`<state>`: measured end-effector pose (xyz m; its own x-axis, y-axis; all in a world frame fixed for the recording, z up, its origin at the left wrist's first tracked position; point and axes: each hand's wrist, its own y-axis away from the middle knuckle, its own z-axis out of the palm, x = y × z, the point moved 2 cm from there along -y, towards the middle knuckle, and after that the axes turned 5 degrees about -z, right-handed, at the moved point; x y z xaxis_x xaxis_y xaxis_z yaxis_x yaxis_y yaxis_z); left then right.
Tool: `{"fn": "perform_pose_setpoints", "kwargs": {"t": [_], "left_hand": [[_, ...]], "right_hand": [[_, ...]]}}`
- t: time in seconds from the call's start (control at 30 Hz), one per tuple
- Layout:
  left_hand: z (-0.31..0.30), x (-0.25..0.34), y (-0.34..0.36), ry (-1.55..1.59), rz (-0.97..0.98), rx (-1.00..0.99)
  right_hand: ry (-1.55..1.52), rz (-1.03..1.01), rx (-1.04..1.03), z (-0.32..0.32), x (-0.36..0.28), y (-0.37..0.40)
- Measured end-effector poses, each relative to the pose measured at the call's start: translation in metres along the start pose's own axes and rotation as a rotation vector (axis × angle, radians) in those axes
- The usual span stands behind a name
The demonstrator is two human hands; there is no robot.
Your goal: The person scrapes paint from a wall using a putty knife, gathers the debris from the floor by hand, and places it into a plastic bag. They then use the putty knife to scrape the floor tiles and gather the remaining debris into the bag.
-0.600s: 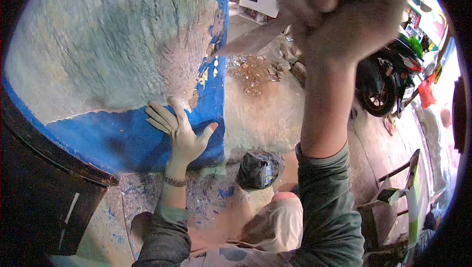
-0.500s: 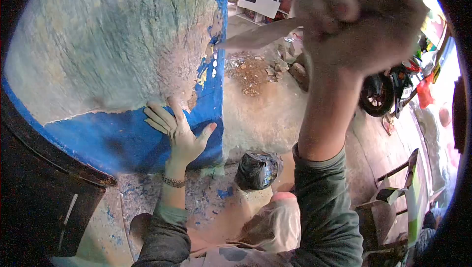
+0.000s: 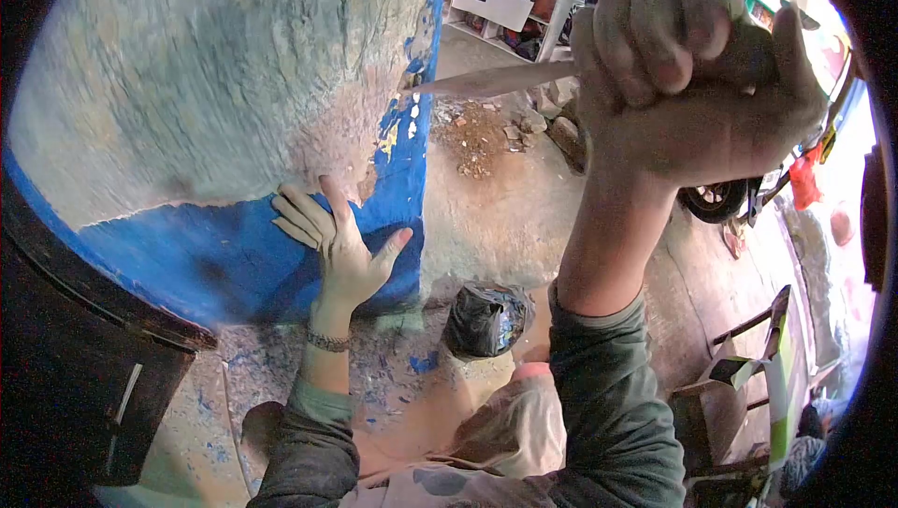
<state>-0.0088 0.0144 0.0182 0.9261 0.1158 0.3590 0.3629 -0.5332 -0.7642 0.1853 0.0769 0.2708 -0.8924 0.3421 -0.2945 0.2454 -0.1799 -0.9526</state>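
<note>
My right hand is raised close to the camera, fist closed around the handle of a scraper knife. Its blade points left and its tip touches the wall's corner edge where blue paint flakes off. My left hand is pressed flat, fingers spread, on the blue lower band of the wall. Above that band the wall is scraped down to bare grey and pinkish plaster.
A dark doorframe borders the wall on the left. A black plastic bag sits on the floor by my knee. Paint flakes litter the floor. Rubble lies beyond the corner, a motorcycle stands at right, and a wooden chair is at lower right.
My right hand has lifted slightly and steadied, and the blade now lies more level with its tip against the wall corner. The left hand stays pressed on the blue band.
</note>
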Motion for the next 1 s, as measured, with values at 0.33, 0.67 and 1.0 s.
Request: {"fn": "perform_pose_setpoints", "kwargs": {"t": [0.33, 0.67, 1.0], "left_hand": [[-0.002, 0.001, 0.002, -0.004, -0.006, -0.005], [0.003, -0.001, 0.002, 0.02, 0.004, 0.019], [0.003, -0.002, 0.003, -0.006, 0.012, 0.024]], "right_hand": [[0.055, 0.028, -0.04, 0.001, 0.016, 0.015], [0.063, 0.029, -0.207, 0.006, 0.007, 0.02], [0.108, -0.033, -0.321, 0.007, -0.015, 0.016]]}}
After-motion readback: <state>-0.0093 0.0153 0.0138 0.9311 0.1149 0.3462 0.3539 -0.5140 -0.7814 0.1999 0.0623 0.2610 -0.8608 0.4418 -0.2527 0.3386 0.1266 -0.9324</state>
